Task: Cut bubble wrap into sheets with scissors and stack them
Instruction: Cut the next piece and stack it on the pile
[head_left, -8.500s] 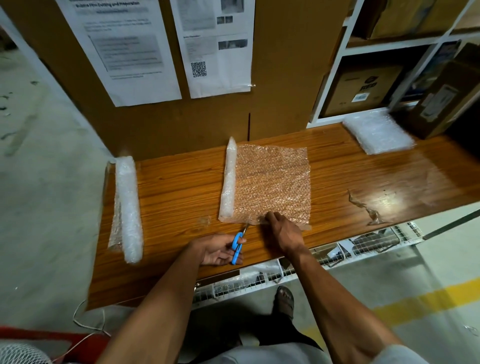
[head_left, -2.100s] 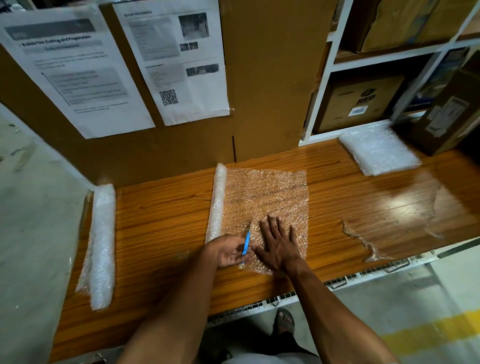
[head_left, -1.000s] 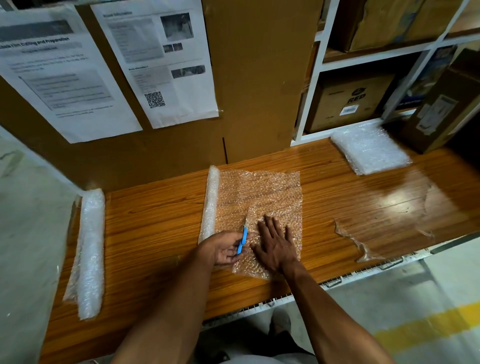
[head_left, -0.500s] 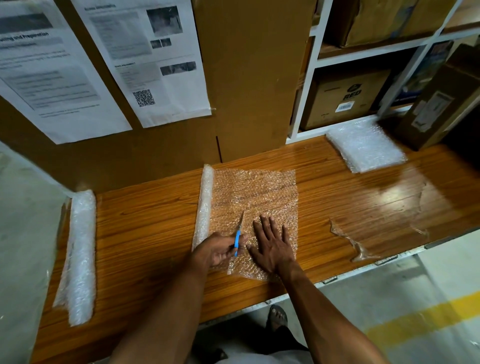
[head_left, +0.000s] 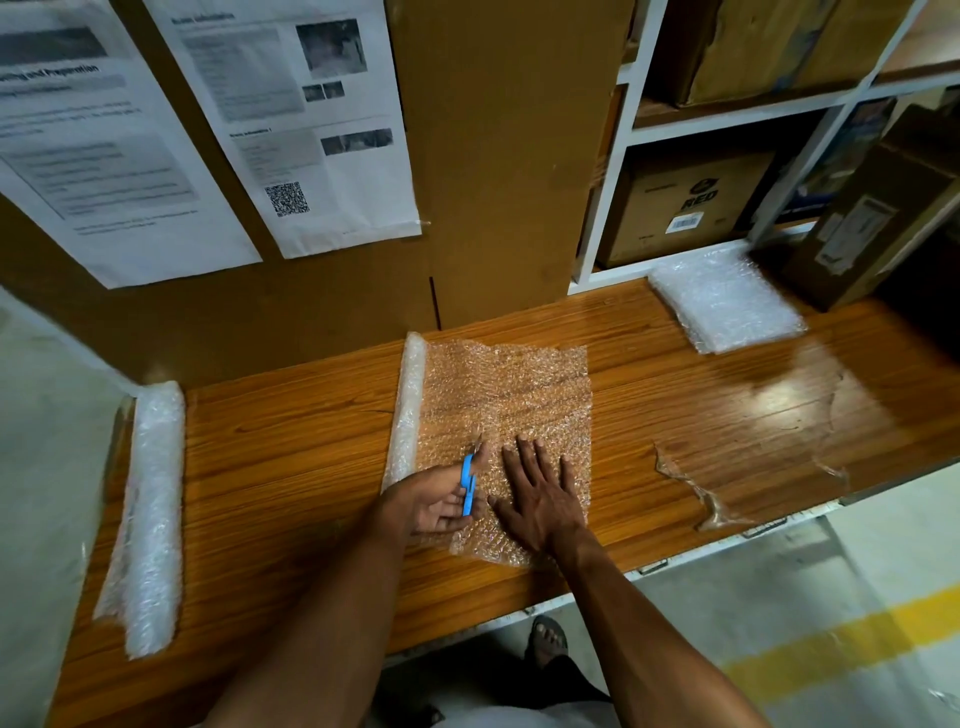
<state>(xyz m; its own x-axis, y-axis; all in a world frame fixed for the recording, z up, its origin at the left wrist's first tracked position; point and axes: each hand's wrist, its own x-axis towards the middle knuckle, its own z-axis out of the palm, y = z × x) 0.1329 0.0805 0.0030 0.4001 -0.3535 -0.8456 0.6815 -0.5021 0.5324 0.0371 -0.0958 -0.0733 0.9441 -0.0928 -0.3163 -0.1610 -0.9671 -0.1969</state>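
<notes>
— Where is the bubble wrap (head_left: 506, 395)?
— Unrolled flat on the table (head_left: 291, 467), right of its roll (head_left: 408, 410).
— And the hands?
— The right hand (head_left: 540, 496) presses it, fingers spread flat. The left hand (head_left: 436, 501) grips blue scissors (head_left: 469, 480), blades in the wrap beside the roll.
</notes>
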